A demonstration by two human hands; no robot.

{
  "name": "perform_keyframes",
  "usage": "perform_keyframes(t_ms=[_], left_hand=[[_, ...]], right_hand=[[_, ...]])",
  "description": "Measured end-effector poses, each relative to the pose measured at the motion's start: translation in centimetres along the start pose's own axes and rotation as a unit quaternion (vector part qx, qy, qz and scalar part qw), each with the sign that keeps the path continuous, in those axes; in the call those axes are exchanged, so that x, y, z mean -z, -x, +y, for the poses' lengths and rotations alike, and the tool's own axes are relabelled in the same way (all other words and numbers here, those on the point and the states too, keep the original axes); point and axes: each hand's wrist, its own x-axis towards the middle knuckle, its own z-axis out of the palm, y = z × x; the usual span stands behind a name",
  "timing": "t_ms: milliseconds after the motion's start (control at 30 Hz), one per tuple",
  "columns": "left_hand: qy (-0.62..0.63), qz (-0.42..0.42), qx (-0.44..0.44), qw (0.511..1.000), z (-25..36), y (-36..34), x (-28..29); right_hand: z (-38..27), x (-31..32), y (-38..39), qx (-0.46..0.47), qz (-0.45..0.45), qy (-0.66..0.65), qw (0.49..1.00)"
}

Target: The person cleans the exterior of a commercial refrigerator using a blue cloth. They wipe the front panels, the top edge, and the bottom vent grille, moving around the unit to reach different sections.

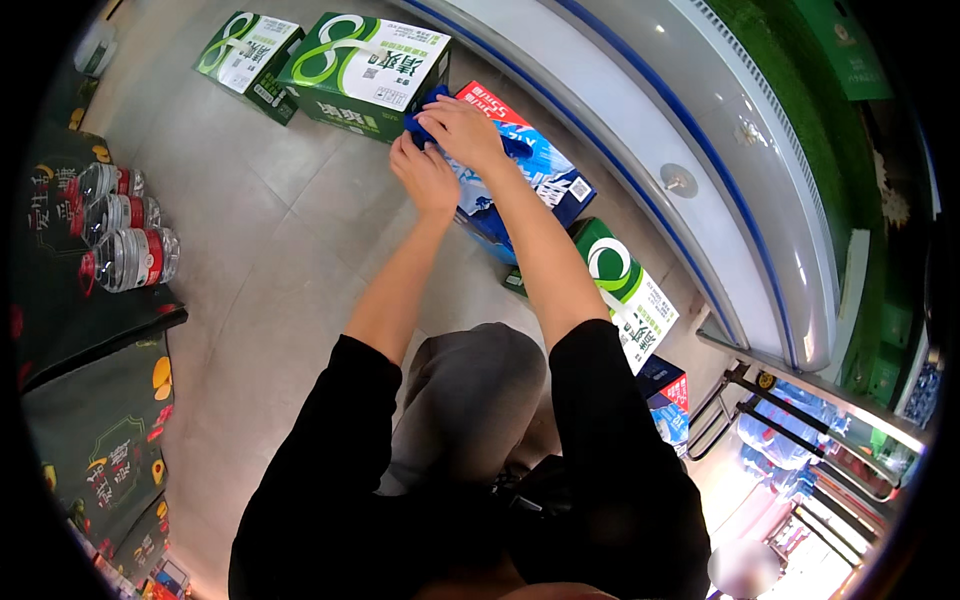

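1. Hands: two, bare, held close together over one carton. The left hand (430, 178) has bent fingers at the near left end of that carton. The right hand (465, 132) lies just beyond it, fingers curved over a piece of dark blue, cloth-like material (414, 124).
2. Grip: the fingertips are partly hidden and small in view; whether either hand is clamped on the blue material cannot be told.
3. Blue material: one piece, as far as can be seen, on the end of the carton under the hands; it may be a cloth.
4. Blue cardboard cartons with red and white panels: two. One (562, 178) is under the hands; the other (668, 412) stands lower right, partly cut off by the sleeve.
5. Green-and-white cardboard cartons: three. Two (365, 62) (240, 55) stand beyond the hands, side by side; one (632, 292) stands between the two blue cartons.
6. Large clear plastic bottles with red-and-white labels: three (145, 258), grouped at the left.
7. Cabinet: one, white, curved, with blue stripes (620, 110), running alongside the cartons.
8. Floor: grey tile (240, 240).
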Motion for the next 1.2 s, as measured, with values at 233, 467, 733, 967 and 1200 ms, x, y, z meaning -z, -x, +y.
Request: perform_keyframes(t_ms=[233,467,733,967,1200], left_hand=[[0.019,-0.006,0.026,0.999,0.5,-0.1,0.5],[0.02,-0.045,0.045,0.998,0.7,-0.7,0.1],[0.055,-0.096,0.059,0.992,-1.1,-0.8,-0.3],[-0.034,-0.305,-0.011,0.952,-4.4,-2.7,1.8],[-0.156,-0.335,-0.043,0.928,-5.2,-1.7,9.5]], right_hand=[[3.4,4.1,10.0,-0.137,0.16,0.13,0.969],[-3.3,1.8,18.4,-0.187,0.242,0.113,0.945],[-4.3,-1.2,13.2,0.035,0.137,0.129,0.982],[-2.9,0.0,11.7,0.036,0.082,0.086,0.992],[-2.2,1.9,20.6,0.05,0.105,0.026,0.993]])
